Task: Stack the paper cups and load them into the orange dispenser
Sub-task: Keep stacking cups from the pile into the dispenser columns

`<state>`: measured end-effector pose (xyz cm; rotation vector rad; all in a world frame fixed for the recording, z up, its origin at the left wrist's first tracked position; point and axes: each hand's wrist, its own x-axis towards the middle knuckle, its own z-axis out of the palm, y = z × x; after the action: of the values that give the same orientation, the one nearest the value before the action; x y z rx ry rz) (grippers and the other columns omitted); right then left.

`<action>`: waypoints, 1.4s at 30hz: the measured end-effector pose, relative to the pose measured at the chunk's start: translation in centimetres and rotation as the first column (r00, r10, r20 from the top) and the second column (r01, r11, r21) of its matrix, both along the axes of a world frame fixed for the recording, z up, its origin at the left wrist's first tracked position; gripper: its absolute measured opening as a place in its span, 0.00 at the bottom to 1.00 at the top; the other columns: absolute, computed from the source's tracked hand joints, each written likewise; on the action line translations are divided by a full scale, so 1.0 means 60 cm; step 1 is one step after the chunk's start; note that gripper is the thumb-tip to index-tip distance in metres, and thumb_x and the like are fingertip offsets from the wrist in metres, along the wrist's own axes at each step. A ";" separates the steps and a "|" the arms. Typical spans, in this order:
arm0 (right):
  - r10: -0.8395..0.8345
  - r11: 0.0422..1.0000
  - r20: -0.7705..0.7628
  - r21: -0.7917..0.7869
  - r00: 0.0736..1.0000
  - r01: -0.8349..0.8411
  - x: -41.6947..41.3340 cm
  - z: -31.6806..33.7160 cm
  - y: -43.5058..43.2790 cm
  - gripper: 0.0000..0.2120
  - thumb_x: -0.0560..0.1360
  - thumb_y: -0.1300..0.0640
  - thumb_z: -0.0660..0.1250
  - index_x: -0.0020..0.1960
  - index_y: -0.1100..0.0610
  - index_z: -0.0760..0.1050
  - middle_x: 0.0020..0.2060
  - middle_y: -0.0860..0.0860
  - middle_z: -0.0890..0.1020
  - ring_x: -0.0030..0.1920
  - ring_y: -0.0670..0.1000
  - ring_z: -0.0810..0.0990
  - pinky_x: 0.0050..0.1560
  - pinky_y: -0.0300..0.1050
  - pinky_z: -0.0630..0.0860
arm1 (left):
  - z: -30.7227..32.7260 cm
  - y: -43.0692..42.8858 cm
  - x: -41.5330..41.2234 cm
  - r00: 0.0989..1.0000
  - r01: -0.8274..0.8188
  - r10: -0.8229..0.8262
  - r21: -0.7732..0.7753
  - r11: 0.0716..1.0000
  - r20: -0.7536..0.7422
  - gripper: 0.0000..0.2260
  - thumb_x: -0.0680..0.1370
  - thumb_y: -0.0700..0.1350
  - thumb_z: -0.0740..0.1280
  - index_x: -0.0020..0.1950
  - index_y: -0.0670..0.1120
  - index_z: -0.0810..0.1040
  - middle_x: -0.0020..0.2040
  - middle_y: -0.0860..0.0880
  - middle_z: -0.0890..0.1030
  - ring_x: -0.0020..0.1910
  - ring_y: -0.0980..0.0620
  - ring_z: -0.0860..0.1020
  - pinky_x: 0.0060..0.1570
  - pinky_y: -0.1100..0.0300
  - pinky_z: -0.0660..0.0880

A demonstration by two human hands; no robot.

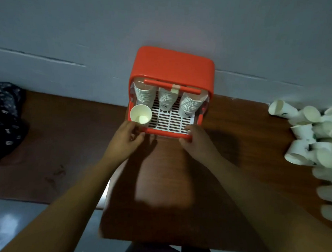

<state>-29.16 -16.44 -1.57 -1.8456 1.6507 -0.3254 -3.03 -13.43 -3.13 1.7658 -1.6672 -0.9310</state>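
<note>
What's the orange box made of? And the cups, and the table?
The orange box looks like smooth, slightly shiny plastic: rounded moulded corners. The cups look like thin matte white paper, with no shine and thin rims. The table looks like reddish-brown wood, showing grain lines, though it could be a printed laminate.

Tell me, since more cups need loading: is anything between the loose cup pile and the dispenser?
Nothing visible does: only bare table lies between the loose cups and the orange dispenser.
</note>
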 end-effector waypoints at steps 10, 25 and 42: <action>-0.227 0.969 -0.331 0.016 0.916 0.246 -0.418 0.057 0.015 0.26 0.75 0.47 0.68 0.68 0.60 0.70 0.63 0.59 0.73 0.65 0.58 0.71 0.62 0.55 0.72 | 0.061 -0.074 -0.373 0.830 0.546 -0.558 0.178 0.819 0.021 0.08 0.78 0.47 0.70 0.54 0.45 0.80 0.49 0.47 0.81 0.47 0.51 0.77 0.48 0.61 0.70; -0.353 0.935 -0.338 -0.159 0.873 0.317 -0.792 0.034 -0.195 0.30 0.66 0.48 0.74 0.59 0.67 0.73 0.53 0.64 0.76 0.54 0.63 0.75 0.54 0.54 0.73 | 0.024 -0.355 -0.831 0.918 0.351 -0.387 0.277 0.894 0.087 0.36 0.73 0.52 0.75 0.76 0.44 0.64 0.73 0.43 0.69 0.68 0.43 0.72 0.61 0.55 0.71; -0.276 0.957 -0.160 -0.132 0.948 0.257 -0.802 -0.066 -0.251 0.31 0.69 0.54 0.74 0.67 0.59 0.66 0.58 0.57 0.73 0.58 0.57 0.73 0.50 0.45 0.69 | -0.109 -0.382 -0.923 0.947 -0.006 0.150 0.452 0.892 -0.284 0.27 0.68 0.56 0.75 0.62 0.44 0.78 0.56 0.47 0.83 0.52 0.50 0.82 0.47 0.58 0.79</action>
<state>-77.29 -31.50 -5.56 -1.7714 2.0500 -0.3818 -58.40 -36.33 -9.64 1.8272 -1.2328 -1.5638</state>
